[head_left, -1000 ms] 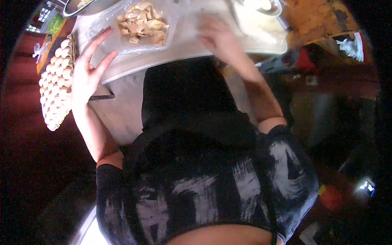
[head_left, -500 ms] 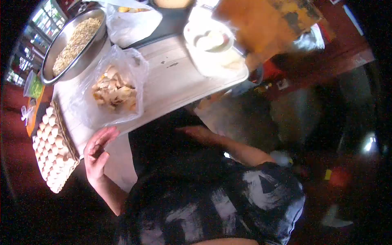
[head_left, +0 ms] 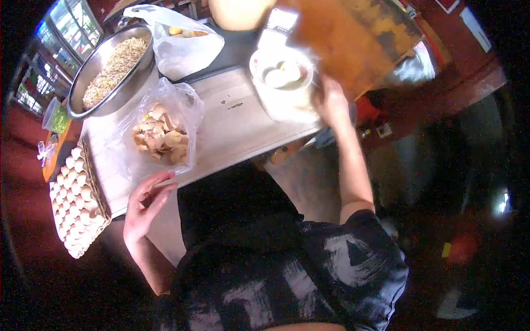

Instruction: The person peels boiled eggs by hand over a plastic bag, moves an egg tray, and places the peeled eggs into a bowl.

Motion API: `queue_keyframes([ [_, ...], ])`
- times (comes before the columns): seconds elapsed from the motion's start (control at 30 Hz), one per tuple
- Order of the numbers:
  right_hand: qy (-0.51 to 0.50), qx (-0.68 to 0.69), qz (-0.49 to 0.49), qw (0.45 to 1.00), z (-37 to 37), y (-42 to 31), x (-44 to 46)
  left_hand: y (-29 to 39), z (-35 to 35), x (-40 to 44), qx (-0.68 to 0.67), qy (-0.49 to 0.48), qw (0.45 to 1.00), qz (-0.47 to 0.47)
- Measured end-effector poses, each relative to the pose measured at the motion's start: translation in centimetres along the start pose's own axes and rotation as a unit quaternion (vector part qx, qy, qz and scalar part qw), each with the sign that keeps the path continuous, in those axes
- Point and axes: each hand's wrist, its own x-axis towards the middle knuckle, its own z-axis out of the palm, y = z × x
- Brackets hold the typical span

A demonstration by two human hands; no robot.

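I see open desk (head_left: 229, 124) between the shell bag (head_left: 190, 107) and the white bowl (head_left: 276, 89), room to reach across; the egg tray (head_left: 94, 176) crowds the left edge.

— Upper left?
— One metal bowl (head_left: 128, 86), filled with pale, strand-like pieces (head_left: 115, 73); beside it, one white plastic bag (head_left: 185, 58), yellowish items (head_left: 187, 33) at its opening.
— Far left?
— One plastic tub (head_left: 57, 117), green contents. Below: one small knotted clear bag (head_left: 46, 153). Above: windows (head_left: 73, 28), bright.
— Upper right?
— One orange-brown panel (head_left: 353, 47), dark-patched.
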Motion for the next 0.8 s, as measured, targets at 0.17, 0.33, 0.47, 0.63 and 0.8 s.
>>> queue_keyframes([
  [0.17,-0.032,-0.068,0.009,0.997,0.0,-0.1,0.6,3.5,2.2,1.1,0.029,-0.017,0.998,-0.046],
  [0.33,-0.046,-0.091,0.032,0.994,-1.6,0.1,-0.9,11.6,4.9,3.0,0.259,-0.214,0.924,0.184],
  [0.47,-0.078,-0.053,0.14,0.986,-2.4,0.8,-2.6,15.2,8.9,4.4,0.236,-0.283,0.82,0.438],
  [0.63,-0.055,0.109,0.174,0.977,-4.2,0.0,-3.3,18.7,12.7,4.5,0.281,-0.292,0.758,0.511],
  [0.8,0.061,0.421,0.145,0.893,-9.2,-5.5,-2.5,19.3,13.0,4.3,0.347,-0.283,0.764,0.466],
])
